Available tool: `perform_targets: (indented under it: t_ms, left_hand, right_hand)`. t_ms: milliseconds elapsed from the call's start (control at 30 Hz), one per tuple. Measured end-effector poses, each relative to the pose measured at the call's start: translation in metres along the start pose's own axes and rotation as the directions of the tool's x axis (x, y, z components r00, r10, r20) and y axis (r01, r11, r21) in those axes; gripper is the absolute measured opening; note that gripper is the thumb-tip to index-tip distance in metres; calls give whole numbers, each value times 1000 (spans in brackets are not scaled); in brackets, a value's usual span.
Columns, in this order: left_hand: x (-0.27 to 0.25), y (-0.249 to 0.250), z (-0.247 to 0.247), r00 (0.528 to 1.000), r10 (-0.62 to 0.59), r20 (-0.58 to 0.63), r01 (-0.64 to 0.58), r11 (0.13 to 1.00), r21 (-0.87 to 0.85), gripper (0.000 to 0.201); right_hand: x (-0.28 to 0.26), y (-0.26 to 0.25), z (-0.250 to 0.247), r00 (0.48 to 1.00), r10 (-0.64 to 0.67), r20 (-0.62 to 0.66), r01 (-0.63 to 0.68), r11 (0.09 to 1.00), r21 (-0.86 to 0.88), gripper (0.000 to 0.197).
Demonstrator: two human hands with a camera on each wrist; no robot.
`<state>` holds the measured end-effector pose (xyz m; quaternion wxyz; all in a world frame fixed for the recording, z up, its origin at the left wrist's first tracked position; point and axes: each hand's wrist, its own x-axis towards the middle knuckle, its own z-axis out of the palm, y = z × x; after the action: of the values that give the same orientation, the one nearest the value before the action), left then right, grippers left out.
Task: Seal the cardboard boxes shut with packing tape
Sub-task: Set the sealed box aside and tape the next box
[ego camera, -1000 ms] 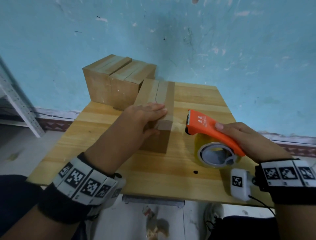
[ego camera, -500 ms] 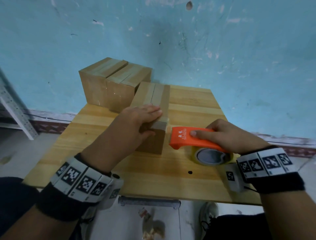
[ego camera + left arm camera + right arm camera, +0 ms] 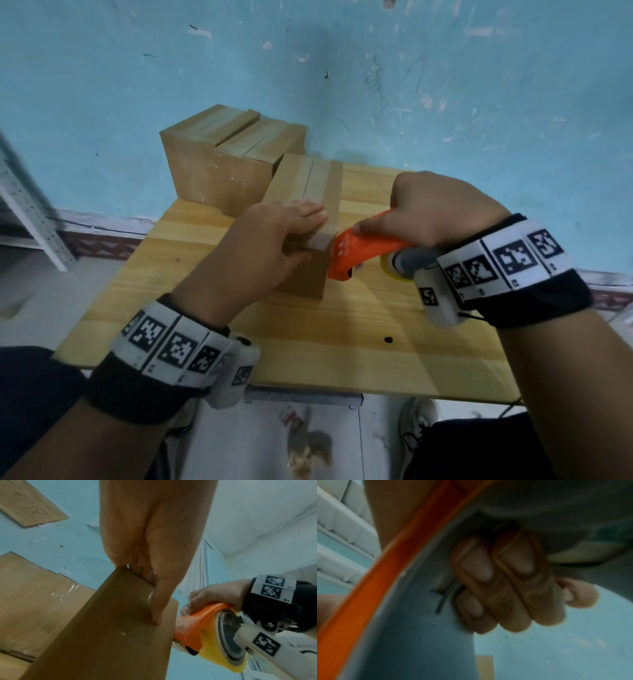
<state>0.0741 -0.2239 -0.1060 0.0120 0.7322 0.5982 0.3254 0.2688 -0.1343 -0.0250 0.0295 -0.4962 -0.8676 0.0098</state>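
A narrow cardboard box (image 3: 310, 192) stands on the wooden table (image 3: 342, 329), with its long side pointing away from the person. The left hand (image 3: 270, 240) lies on the near end of this box: the straight fingers (image 3: 306, 214) press flat on the top, and the thumb (image 3: 158, 601) rests down the near face, as the left wrist view shows. A strip of clear tape already runs along the top seam of the box.

The right hand (image 3: 435, 209) grips an orange tape dispenser (image 3: 363, 253), with the fingers curled around its handle; in the right wrist view the fingertips (image 3: 488, 582) are folded against the grey inner part, though this picture is blurred. The front of the dispenser touches the near right edge of the box, just below the top corner. The roll of yellowish packing tape (image 3: 216, 643) sits in the dispenser, behind the orange head.

Behind the narrow box, at the far left part of the table, 2 bigger cardboard boxes (image 3: 219, 164) stand side by side and touch each other, close to the blue wall (image 3: 445, 85). Both wrists carry bands with black and white markers (image 3: 171, 346). At the left edge a grey metal shelf frame (image 3: 24, 202) is visible.
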Motion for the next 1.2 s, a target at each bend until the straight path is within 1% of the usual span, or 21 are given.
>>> perform_targets:
  t_ms: [67,133,233,300,367,433,467,533,600,667,700,767,833,867,900,967,1000,1067,1133,1200]
  left_hand:
    - [0,-2,-1,1000,-12,1,12,1000,-2,65]
    - [0,-2,0,1000,-12,-1,12,1000,12,65]
    - [0,-2,1,1000,-1,-8,1,1000,10,64]
    - [0,-2,1,1000,9,-6,-9,1000,12,63]
    - [0,-2,1,1000,23,-14,-23,1000,19,62]
    - [0,-3,1,999,33,-22,-32,999,42,62]
    - [0,-5,1,999,30,-25,-29,999,44,62]
    - [0,-8,-1,999,23,-31,-22,999,27,63]
    - [0,-9,-2,1000,23,-19,-23,1000,3,63]
    - [0,-10,-5,1000,18,-12,-18,1000,-4,64]
    - [0,-10,-5,1000,19,-6,-19,1000,-1,66]
    - [-1,-11,-6,999,30,17,-30,1000,8,70]
    - [-3,-11,-8,998,29,47,-30,999,11,74]
    - [-4,-9,-9,998,21,59,-21,1000,3,74]
    - [-5,-8,-11,997,10,71,-9,1000,-14,72]
    - [-6,-6,-15,995,-7,97,12,998,-57,65]
    - [-6,-6,-16,994,-16,109,26,996,-87,60]
    - [-6,-5,-18,992,-44,121,64,984,-164,47]
    - [-5,-5,-18,992,-63,114,85,977,-196,39]
    - [-3,-7,-18,992,-64,111,84,979,-184,38]
  right_hand:
    - [7,-1,1,997,14,82,-18,999,43,59]
    - [17,0,2,982,30,186,-45,996,75,61]
    - [29,1,-8,936,46,348,-81,993,87,63]
    - [31,2,-7,907,30,420,-67,995,74,60]
    - [33,-4,7,892,16,451,-18,1000,0,58]
    - [35,-11,29,898,26,439,5,998,-69,56]
    - [38,-12,37,900,35,434,-12,998,-56,55]
    - [45,-10,40,915,43,402,-45,999,-4,56]
    - [42,-1,34,922,38,386,-67,996,62,58]
    - [36,13,26,944,31,330,-85,985,151,60]
    - [32,22,23,959,48,280,-107,974,199,60]
    - [23,38,20,983,124,134,-160,940,303,60]
    - [14,46,25,979,201,-21,-184,929,321,61]
    - [10,46,31,973,221,-68,-191,934,302,58]
    - [7,44,41,970,228,-84,-197,941,276,52]
    - [-2,35,61,976,208,-59,-194,963,187,38]
    - [-6,29,69,979,198,-43,-191,973,129,36]
    - [-12,20,80,982,189,-17,-188,981,47,38]
    - [-16,17,85,981,192,14,-193,980,39,39]
    - [-19,19,81,976,219,0,-218,970,110,34]
